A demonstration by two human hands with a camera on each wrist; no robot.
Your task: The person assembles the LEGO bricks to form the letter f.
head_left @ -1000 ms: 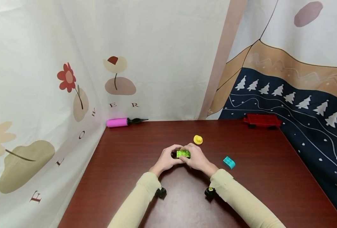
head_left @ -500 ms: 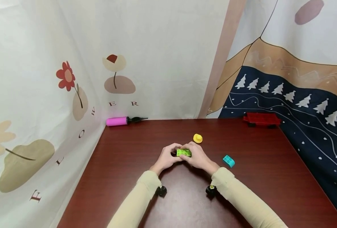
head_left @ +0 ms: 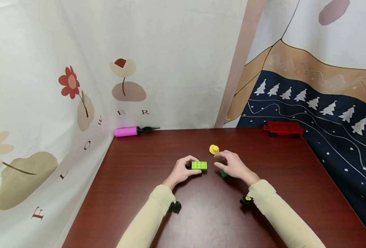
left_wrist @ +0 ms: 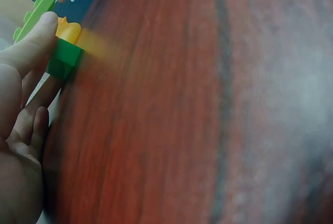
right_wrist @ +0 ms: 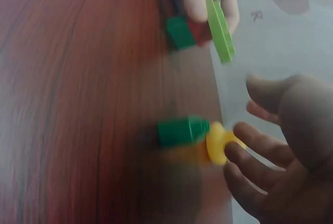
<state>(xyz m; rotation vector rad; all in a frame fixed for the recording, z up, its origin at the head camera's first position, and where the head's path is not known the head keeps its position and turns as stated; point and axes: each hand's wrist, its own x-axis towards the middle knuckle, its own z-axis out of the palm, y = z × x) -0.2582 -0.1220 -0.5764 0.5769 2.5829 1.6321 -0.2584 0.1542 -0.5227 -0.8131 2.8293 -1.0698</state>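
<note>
My left hand point(head_left: 182, 170) grips a small stack of toy building bricks. Its top is a lime green brick point(head_left: 199, 165) with studs facing up; a red piece point(right_wrist: 199, 32) and a green block point(right_wrist: 180, 32) show below it in the right wrist view. Whether the stack rests on the table is hard to tell. My right hand point(head_left: 234, 166) hovers to the right with fingers spread and nothing held. Under its thumb a separate dark green brick point(head_left: 223, 173) lies on the table, partly covered. A yellow rubber duck point(head_left: 214, 149) sits just beyond the right fingertips.
A pink hand pump point(head_left: 126, 131) lies at the table's back left corner. A red toy wagon point(head_left: 283, 128) stands at the back right. Printed cloth point(head_left: 176, 62) hangs behind the brown table point(head_left: 133, 172). The teal brick cannot be seen in the head view.
My right hand has let go of the lime-topped stack and moved right, uncovering the dark green brick. The teal brick has gone out of sight near the right wrist. My left hand stays put.
</note>
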